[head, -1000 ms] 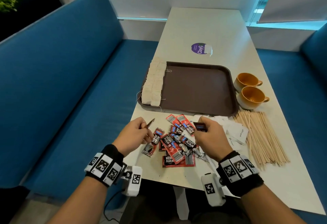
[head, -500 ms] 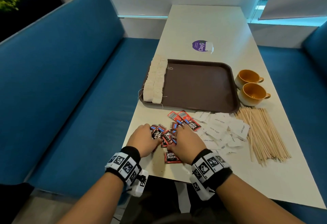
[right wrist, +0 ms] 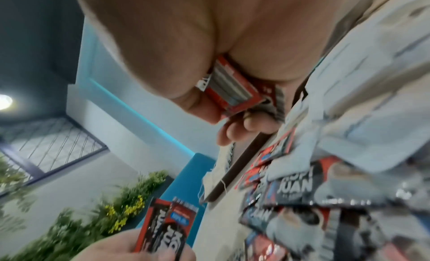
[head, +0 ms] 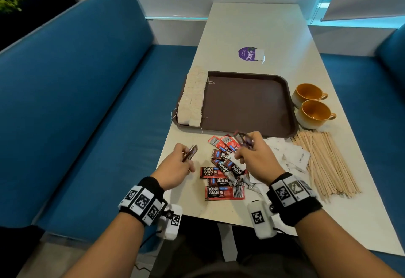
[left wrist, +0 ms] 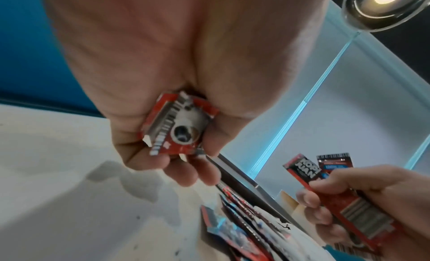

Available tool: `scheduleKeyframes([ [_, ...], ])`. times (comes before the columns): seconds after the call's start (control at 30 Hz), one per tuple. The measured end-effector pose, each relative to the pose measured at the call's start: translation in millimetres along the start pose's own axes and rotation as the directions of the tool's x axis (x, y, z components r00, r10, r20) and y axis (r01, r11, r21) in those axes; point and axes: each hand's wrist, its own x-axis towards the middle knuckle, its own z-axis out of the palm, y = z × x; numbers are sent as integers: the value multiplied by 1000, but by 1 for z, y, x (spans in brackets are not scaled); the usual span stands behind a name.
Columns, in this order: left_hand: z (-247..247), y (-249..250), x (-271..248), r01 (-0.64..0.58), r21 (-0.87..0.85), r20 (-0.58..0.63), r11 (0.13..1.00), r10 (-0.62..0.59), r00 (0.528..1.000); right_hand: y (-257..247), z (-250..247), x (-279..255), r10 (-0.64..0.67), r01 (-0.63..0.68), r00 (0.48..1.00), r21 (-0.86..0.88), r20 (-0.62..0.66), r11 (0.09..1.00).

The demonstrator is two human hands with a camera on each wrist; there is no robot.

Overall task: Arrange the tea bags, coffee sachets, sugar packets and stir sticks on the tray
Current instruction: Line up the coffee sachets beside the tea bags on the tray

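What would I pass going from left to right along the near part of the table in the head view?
left hand gripping sachets → loose coffee sachets → right hand gripping more sachets → white sugar packets → wooden stir sticks

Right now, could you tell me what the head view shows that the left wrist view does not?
Only the head view shows the tea bags lined along the brown tray, the two cups, the stir sticks and the sugar packets.

Only the left wrist view shows a ceiling lamp and the printed ends of the sachets in the left hand.

Both show each hand holding coffee sachets, the right hand included.
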Motion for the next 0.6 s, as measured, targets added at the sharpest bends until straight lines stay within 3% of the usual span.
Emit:
scheduleKeyframes([
  [0.17, 12, 23, -4, -108, 47, 87, 993, 103, 991, 2, -17, -1, 40, -40, 999, 165, 7, 985],
  [0.37, 35, 31, 4, -140, 207, 86, 968, 125, 988, 1, -21, 4, -2, 4, 1000, 108, -21, 994],
  [0.47, 43, 29, 8, -145, 345, 61, 927, 132, 989, 3, -14, 10, -63, 64, 998, -88, 11, 994],
  [0.6, 44, 23, 13, -141, 418, 11, 897, 151, 989, 11, 6, 8, -64, 134, 980, -384, 189, 914],
])
